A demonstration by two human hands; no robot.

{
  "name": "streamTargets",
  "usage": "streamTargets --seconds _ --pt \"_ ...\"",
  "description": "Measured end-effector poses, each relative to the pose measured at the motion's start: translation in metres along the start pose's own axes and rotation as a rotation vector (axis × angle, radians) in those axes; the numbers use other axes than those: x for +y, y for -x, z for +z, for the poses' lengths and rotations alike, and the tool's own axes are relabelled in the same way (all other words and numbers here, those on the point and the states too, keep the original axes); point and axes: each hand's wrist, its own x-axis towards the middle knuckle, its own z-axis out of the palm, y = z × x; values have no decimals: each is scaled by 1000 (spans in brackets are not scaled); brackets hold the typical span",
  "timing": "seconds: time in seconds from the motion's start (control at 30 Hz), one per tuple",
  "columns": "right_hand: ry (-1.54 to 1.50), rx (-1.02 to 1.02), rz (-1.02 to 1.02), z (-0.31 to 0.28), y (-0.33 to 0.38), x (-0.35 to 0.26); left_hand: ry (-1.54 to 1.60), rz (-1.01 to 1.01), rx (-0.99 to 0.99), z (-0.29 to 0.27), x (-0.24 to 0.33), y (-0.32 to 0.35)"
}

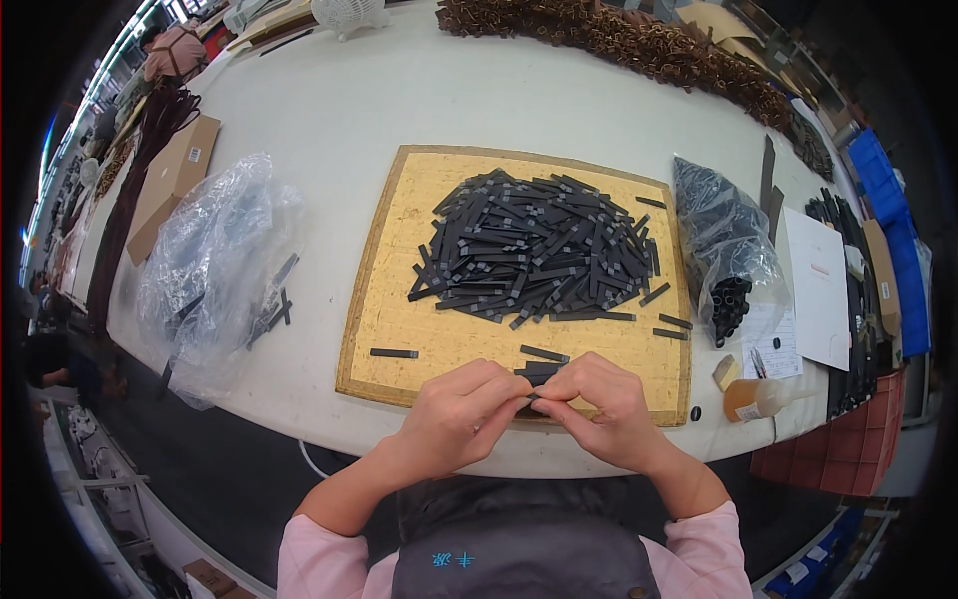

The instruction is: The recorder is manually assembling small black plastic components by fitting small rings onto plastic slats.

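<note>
My left hand (461, 409) and my right hand (601, 405) meet at the near edge of a square yellow board (399, 245), fingertips pinched together on one small black strip (532, 401). Just beyond my fingers lie a few loose black strips (544, 353). A big heap of the same black strips (534, 250) covers the middle of the board. One single strip (393, 352) lies apart at the board's near left.
A crumpled clear plastic bag (210, 265) lies left of the board, a bag of black parts (723, 250) to the right. A small glue bottle (760, 397), white papers (818, 290), a cardboard box (172, 180) and a brown pile (639, 45) are on the white table (419, 90).
</note>
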Motion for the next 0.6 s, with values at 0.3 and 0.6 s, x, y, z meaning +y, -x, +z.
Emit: streamTargets --seconds 0.3,0.6 --pt "-1046 -185 704 -7 -11 21 27 47 3 4 -6 -8" --pt "-981 -279 790 -2 -16 14 114 -46 -59 -7 -6 -13"
